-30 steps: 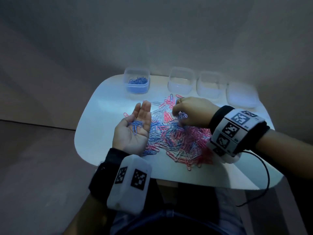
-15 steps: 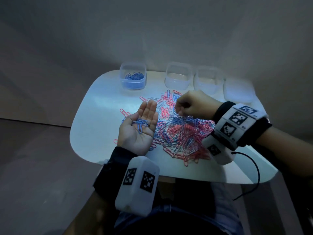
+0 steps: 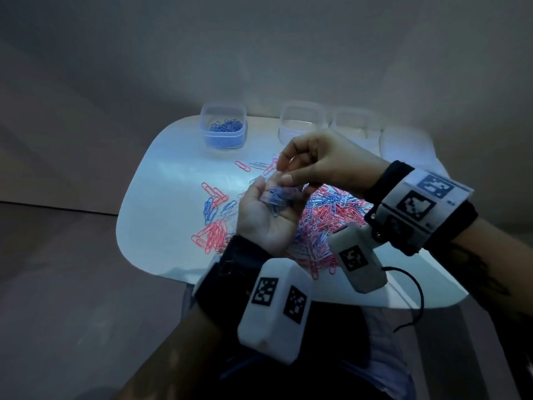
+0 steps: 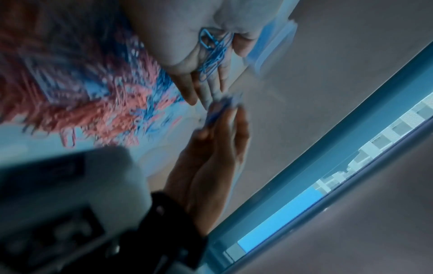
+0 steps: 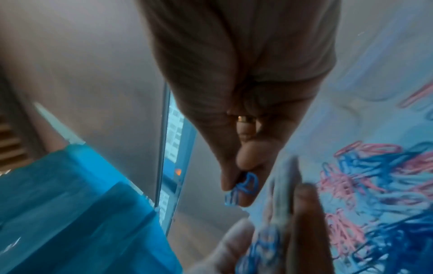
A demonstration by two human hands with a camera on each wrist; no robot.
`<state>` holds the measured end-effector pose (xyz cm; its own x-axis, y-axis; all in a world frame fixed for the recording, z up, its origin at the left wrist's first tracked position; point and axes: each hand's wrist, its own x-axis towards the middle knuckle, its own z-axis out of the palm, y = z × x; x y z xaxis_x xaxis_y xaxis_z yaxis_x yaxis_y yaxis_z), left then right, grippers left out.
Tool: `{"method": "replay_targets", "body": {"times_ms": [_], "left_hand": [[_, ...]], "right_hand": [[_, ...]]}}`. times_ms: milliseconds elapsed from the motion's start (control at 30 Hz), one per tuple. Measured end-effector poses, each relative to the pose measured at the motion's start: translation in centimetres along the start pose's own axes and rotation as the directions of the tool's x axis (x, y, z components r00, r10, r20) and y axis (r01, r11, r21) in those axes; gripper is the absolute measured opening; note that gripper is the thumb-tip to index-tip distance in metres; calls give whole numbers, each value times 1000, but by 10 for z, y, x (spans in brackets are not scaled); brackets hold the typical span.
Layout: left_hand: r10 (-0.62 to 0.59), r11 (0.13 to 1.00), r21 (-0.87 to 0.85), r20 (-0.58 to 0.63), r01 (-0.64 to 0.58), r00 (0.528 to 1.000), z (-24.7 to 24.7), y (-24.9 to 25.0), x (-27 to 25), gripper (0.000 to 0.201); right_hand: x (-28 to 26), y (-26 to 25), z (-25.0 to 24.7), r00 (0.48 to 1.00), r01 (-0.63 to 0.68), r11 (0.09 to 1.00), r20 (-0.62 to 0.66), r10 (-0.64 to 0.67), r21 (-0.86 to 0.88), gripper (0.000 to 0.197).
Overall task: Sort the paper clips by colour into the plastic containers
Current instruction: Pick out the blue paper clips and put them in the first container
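My left hand lies palm up over the table, fingers relaxed, with a small heap of blue paper clips in the palm. My right hand hovers just above its fingertips, and its thumb and fingers pinch a few blue clips. The left wrist view shows the same pinch close to the left fingertips. Below both hands a mixed pile of pink, blue and white clips spreads over the white table. A clear container holding blue clips stands at the far left of the table.
Two empty clear containers stand in a row at the back, with another pale plastic piece to their right. Loose pink and blue clips lie left of my left hand. A black cable hangs off the near edge.
My right hand has lifted off the pile with blue clips and come over my left palm. The left hand has shifted slightly right, still palm up with its clips.
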<state>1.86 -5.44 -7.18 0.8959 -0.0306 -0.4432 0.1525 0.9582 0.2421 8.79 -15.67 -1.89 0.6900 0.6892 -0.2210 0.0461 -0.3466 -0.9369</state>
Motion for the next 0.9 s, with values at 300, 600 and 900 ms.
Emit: {"method": "replay_targets", "body": {"times_ms": [300, 600, 900], "left_hand": [[11, 999, -46, 70, -8, 998, -12, 14, -2, 57], [-16, 999, 40, 113, 12, 993, -21, 17, -8, 71], [-31, 1000, 6, 167, 30, 985, -15, 17, -10, 73]], "right_hand": [[-8, 15, -29, 978, -130, 967, -188, 88, -220, 15], [-3, -3, 5, 993, 55, 998, -105, -55, -1, 18], [-18, 0, -5, 921, 43, 916, -340, -191, -399, 10]]}}
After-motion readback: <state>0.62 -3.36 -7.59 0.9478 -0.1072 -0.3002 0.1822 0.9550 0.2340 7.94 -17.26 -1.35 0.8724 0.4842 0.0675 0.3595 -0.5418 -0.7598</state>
